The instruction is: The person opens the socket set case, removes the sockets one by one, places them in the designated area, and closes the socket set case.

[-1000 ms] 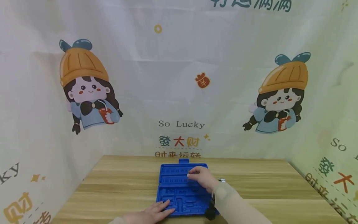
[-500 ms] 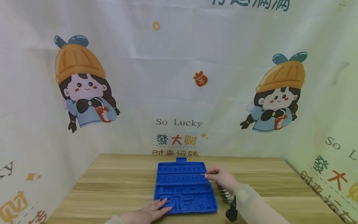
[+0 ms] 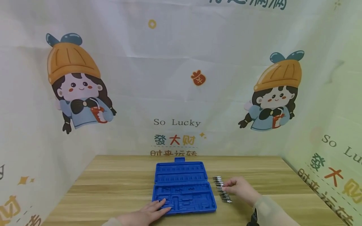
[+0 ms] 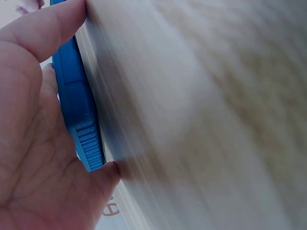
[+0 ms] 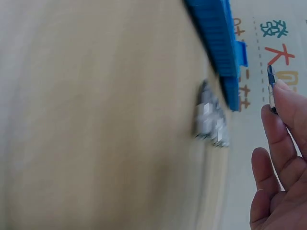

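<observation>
A blue plastic tool case (image 3: 195,202) lies opened flat on the table, its molded slots facing up. My left hand (image 3: 145,214) rests on its front left corner with fingers extended; the left wrist view shows the ribbed side of the case (image 4: 79,103) beside the palm. To the right of the case, several screwdriver bits (image 3: 225,198) with silver shanks and dark tips lie in a row. Over this row is my right hand (image 3: 240,190). Its thumb and index finger pinch one screwdriver bit (image 5: 272,93), dark tip pointing up in the right wrist view.
The wooden table (image 3: 118,182) extends to both sides of the case. Behind it hangs a pale printed cloth (image 3: 135,94) with cartoon figures and lettering, which also covers the sides. A latch tab (image 3: 179,159) sticks out from the far edge of the lid.
My right hand has moved from above the lid rightward and nearer, to the row of bits, which is now uncovered. It carries a bit. The left hand stays on the case corner.
</observation>
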Demonstrator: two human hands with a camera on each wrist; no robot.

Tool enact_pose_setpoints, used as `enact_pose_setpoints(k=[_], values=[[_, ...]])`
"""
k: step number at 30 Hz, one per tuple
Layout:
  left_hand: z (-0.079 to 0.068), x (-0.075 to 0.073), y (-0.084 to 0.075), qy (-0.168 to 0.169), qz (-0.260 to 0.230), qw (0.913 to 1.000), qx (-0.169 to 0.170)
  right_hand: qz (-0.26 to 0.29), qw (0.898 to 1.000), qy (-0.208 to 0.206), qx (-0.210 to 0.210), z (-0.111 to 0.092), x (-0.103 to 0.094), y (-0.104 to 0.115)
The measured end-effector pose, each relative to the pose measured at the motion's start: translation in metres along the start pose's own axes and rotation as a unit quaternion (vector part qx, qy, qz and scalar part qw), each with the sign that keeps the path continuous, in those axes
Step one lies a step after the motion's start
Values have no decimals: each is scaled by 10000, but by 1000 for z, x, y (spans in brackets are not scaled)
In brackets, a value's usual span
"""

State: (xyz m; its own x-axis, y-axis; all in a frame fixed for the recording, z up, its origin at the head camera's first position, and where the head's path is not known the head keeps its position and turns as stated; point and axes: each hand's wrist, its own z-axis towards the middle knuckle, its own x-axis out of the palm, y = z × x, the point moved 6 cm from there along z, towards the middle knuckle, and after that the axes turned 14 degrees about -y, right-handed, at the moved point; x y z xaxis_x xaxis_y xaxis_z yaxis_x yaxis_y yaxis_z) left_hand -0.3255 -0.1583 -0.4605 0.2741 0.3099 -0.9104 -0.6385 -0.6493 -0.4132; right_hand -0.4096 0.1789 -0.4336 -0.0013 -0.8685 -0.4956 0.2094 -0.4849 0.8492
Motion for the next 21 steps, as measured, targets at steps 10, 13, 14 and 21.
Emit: enact_pose_setpoints(k=[10, 13, 14, 21], values=[[0, 1, 3, -45, 50, 10000, 16, -292, 9992, -114, -239, -24, -8, -16], [0, 0, 2, -83, 104, 9998, 111, -319, 9991, -112, -238, -28, -7, -18], [0, 0, 2, -98, 118, 9998, 149, -385, 9989, -135, -246, -29, -7, -18], [0, -2, -1, -133, 108, 9997, 179, -881, 9948, -222, -468, -33, -6, -15]])
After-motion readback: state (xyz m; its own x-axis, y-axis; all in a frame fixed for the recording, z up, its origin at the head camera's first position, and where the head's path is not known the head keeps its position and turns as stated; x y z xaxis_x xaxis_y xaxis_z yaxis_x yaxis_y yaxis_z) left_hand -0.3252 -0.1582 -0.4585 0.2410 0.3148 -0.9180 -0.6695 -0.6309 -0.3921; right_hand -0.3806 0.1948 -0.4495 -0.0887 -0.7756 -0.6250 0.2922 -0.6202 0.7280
